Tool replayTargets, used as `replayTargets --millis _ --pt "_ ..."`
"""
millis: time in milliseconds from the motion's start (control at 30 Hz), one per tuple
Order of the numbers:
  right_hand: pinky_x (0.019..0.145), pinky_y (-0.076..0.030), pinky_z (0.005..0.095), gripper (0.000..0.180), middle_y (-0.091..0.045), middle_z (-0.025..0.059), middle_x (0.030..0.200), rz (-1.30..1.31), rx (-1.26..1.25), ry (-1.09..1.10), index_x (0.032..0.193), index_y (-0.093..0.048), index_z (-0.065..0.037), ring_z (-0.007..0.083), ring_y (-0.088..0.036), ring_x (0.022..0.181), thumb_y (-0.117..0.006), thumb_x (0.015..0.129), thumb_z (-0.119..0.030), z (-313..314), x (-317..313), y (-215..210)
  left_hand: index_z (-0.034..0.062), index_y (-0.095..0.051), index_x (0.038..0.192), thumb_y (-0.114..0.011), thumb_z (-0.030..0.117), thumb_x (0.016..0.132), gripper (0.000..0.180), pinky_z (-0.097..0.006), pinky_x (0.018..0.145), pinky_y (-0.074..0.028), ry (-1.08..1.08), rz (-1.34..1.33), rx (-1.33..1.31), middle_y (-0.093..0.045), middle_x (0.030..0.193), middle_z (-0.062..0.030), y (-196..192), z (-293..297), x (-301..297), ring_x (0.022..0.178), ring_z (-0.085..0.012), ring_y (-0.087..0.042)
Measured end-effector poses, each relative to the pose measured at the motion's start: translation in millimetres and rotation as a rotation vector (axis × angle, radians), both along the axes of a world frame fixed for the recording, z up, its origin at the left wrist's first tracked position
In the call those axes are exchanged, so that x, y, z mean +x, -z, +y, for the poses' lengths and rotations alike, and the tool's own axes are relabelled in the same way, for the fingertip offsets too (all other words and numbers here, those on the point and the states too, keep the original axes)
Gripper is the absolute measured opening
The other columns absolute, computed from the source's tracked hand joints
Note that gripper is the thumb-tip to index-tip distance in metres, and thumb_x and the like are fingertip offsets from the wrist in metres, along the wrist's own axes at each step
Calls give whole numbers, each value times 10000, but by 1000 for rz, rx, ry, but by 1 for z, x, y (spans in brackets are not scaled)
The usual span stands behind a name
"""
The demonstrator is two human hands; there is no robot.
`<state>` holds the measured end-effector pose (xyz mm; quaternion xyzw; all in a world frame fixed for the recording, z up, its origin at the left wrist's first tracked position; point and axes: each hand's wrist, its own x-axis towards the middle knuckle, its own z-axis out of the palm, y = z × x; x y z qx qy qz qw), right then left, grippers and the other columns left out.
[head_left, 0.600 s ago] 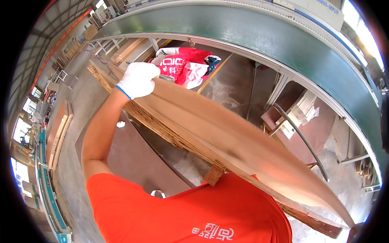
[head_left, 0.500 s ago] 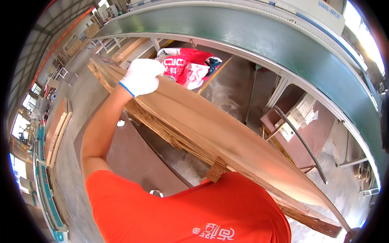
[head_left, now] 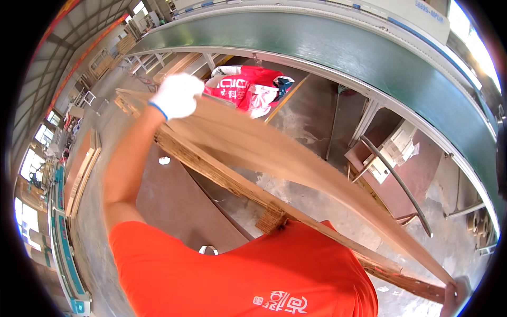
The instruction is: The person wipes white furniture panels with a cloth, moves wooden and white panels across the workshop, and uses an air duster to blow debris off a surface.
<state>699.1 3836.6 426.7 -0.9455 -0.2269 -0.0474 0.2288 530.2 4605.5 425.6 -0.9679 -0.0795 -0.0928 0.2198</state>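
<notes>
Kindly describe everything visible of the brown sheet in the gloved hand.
The brown sheet looks thin, long and smooth, perhaps wooden. It slants from upper left to lower right, bowed in view, though the lens may add bending. It shows between orange shirt and green conveyor. The gloved left hand grips its upper-left end; a blurred hand seems to touch its lower-right end.

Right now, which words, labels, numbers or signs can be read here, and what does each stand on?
Places only, wording not copied:
White stylised characters: orange-red shirt.
Large white characters: crumpled red and white bag.
Blue letters and digits, slightly blurred: pale machine panel.
Any print on the white stack: too small to read.
</notes>
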Motion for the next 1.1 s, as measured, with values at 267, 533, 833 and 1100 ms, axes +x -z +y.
replayTargets --millis 267,533,833,1100 --pt "763 -446 356 76 -615 94 814 223 -51 96 740 -653 -17 252 -586 818 -669 666 -12 10 6 81 106 -672 694 -612 90 664 69 -450 704 -534 -47 247 -145 -672 780 -116 88 -2 -17 813 -330 -678" --pt "700 -455 407 305 -639 131 859 168 86 35 907 -666 -4 295 -591 777 -755 648 -137 48 -24 98 123 -706 745 -604 66 671 139 -527 880 -456 -108 387 -359 -723 815 -112 79 14 -5 854 -333 -697" --pt "617 -381 450 496 -504 91 691 -340 -173 -169 736 -485 -98 344 -507 656 -897 524 -277 127 -4 123 9 -703 862 -740 159 752 190 -380 774 -548 -147 137 -1090 -708 845 -172 88 25 -29 824 -318 -690" --pt "631 -390 477 557 -484 114 698 -398 -118 -107 739 -477 -92 369 -493 677 -918 458 -283 117 44 146 94 -616 838 -889 497 499 593 -427 847 -493 92 -224 -172 -628 863 -109 139 9 -26 889 -309 -636"
